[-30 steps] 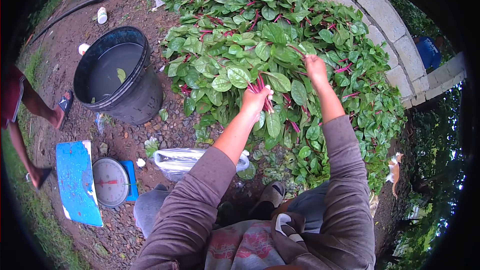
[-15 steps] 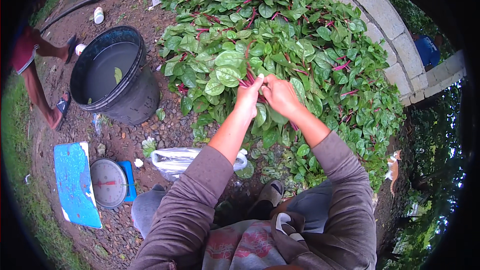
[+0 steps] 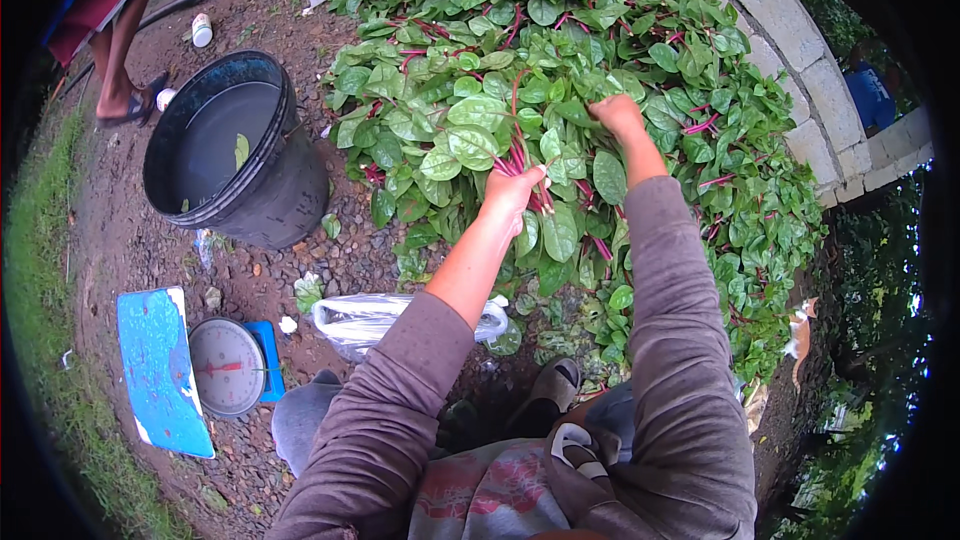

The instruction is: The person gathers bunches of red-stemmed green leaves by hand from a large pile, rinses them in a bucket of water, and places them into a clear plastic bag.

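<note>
Passing beyond the black bucket [image 3: 285,190] at the far left, another person's legs [image 3: 118,65] are now farther off than a moment ago, while the left hand [image 3: 508,195] stays clamped round the red stems of a bunch [image 3: 515,154] of leafy greens, held over the near middle of the leaf pile [image 3: 430,90]. Just right of it is the main change: the right hand [image 3: 618,118], which met the left at those stems half a second ago, has moved off rightward and farther in, among the leaves; its fingers look curled together, but I cannot tell whether they pinch a stem. The left hand thus bears the bunch alone, and the right is free to work in the pile. As for edges, the blue board [image 3: 160,360] and dial scale [image 3: 226,368] bound the near left; a gravel strip [image 3: 355,240] between bucket and pile gives the left arm some room; the plastic bag [image 3: 365,322] lies partly behind the left sleeve; and at the far right the curved block wall [image 3: 792,25] limits sideways reach.
</note>
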A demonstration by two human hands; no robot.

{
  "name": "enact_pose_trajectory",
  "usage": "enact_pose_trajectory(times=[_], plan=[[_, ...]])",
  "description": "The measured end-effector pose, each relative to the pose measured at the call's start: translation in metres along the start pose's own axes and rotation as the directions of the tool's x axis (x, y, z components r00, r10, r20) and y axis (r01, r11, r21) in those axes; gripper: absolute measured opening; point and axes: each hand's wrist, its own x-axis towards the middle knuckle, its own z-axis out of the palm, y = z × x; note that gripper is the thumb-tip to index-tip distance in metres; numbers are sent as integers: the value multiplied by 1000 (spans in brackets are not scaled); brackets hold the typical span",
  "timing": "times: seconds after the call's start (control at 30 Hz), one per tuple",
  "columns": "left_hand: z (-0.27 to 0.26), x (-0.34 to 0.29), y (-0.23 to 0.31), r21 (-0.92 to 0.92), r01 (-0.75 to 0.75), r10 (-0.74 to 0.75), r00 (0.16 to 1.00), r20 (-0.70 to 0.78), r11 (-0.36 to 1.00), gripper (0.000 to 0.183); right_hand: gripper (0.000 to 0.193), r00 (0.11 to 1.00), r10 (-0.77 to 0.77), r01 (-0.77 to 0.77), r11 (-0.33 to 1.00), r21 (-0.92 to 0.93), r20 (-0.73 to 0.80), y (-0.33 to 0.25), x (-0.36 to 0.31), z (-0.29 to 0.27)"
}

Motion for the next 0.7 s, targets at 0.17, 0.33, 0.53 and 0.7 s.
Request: enact_pose_trajectory(times=[0.17, 0.33, 0.53, 0.7], plan=[[0, 2, -6, -2, -117, 117, 992, -39, 993, 16, 30, 997, -50, 54, 996, 73, -57, -31, -58, -48], [9, 0, -4, -41, -170, 171, 985, 12, 985, 20, 16, 922, -377, 366, 923, -122, -88, -71, -155, -53], [10, -4, 0, -84, -148, 148, 989, -5, 985, 21, 19, 814, -577, 562, 811, -163, -68, -85, -192, -50], [-5, -4, 2, -6, -19, 19, 997, 69, 1000, 17, 21, 980, -200, 193, 959, 206, 11, -37, -102, -64]])
